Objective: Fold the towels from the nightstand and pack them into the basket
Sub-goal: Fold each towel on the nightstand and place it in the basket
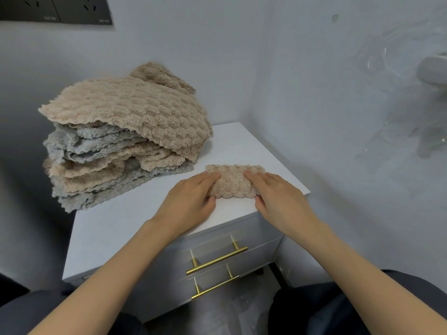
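A small folded beige towel (233, 181) lies near the front right corner of the white nightstand (145, 218). My left hand (193, 199) holds its left end, fingers on top and thumb at the near edge. My right hand (278, 197) holds its right end the same way. A loose pile of beige and grey towels (121, 136) sits at the back left of the nightstand, hanging over its left edge. No basket is in view.
The nightstand stands in a corner between two pale walls. Two drawers with gold bar handles (216, 261) face me. A dark socket panel (55, 9) is on the wall at top left. Clear plastic (399, 105) hangs at the right. My knees are at the bottom.
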`<state>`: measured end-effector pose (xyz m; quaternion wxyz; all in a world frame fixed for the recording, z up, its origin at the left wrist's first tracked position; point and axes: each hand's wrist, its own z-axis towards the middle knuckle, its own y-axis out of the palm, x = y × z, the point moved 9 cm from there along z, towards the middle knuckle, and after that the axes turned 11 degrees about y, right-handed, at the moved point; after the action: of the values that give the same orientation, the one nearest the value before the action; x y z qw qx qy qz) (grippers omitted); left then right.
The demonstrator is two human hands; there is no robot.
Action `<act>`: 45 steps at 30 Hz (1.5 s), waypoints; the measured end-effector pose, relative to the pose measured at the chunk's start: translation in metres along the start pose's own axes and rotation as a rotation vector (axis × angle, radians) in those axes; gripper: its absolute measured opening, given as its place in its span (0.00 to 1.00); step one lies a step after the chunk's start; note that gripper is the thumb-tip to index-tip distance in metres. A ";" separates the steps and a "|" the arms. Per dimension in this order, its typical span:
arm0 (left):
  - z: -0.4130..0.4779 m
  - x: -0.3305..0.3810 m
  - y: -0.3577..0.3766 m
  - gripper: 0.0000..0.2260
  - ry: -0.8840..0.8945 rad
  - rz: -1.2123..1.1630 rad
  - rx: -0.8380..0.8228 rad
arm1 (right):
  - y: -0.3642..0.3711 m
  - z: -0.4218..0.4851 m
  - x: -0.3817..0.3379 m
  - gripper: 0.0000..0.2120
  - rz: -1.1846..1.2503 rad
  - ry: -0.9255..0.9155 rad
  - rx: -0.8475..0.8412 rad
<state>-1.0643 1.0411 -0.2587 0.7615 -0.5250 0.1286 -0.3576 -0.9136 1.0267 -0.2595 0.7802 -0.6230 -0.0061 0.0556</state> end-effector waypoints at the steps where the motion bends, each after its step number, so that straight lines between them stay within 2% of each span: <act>1: 0.000 0.001 0.001 0.23 0.016 -0.007 -0.011 | -0.001 0.000 0.001 0.26 0.017 -0.008 0.008; 5: 0.001 -0.003 0.000 0.17 -0.010 -0.188 -0.030 | -0.004 0.002 0.006 0.22 0.095 0.002 -0.021; 7: 0.003 -0.009 -0.001 0.13 -0.059 -0.343 -0.041 | -0.001 0.004 0.010 0.19 0.213 0.025 -0.122; 9: 0.001 -0.016 -0.001 0.07 -0.136 -0.471 -0.041 | 0.000 0.007 0.012 0.10 0.339 0.049 -0.202; 10: 0.000 -0.019 0.000 0.07 -0.178 -0.513 -0.044 | -0.001 0.009 0.013 0.07 0.386 0.068 -0.216; 13: -0.002 -0.024 0.003 0.16 -0.255 -0.608 -0.083 | 0.000 0.015 0.015 0.17 0.506 0.131 -0.270; 15: -0.001 -0.024 0.007 0.17 -0.275 -0.599 -0.111 | 0.000 0.019 0.015 0.20 0.565 0.152 -0.303; 17: 0.001 -0.022 0.007 0.17 -0.265 -0.491 -0.117 | 0.002 0.023 0.014 0.21 0.611 0.168 -0.351; 22: 0.001 -0.021 0.008 0.17 -0.206 -0.249 -0.216 | 0.012 0.025 0.013 0.13 0.503 0.201 -0.408; 28: 0.000 -0.022 0.008 0.17 -0.269 -0.452 -0.266 | 0.021 0.030 0.006 0.15 0.381 0.164 -0.437; 34: -0.004 -0.018 0.008 0.17 -0.225 -0.426 -0.408 | 0.019 0.032 0.001 0.15 0.291 0.125 -0.433; 37: -0.002 -0.011 0.007 0.16 -0.180 -0.453 -0.412 | 0.017 0.032 0.000 0.17 0.273 0.096 -0.436; 41: -0.005 -0.016 0.010 0.15 -0.225 -0.421 -0.401 | 0.014 0.030 -0.003 0.16 0.316 0.091 -0.445; 45: -0.008 -0.016 0.009 0.10 -0.242 -0.496 -0.337 | 0.010 0.025 -0.004 0.14 0.349 0.103 -0.433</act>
<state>-1.0761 1.0481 -0.2726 0.5633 -0.6977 -0.0374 -0.4410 -0.9201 1.0531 -0.2635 0.6069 -0.7689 0.1291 0.1547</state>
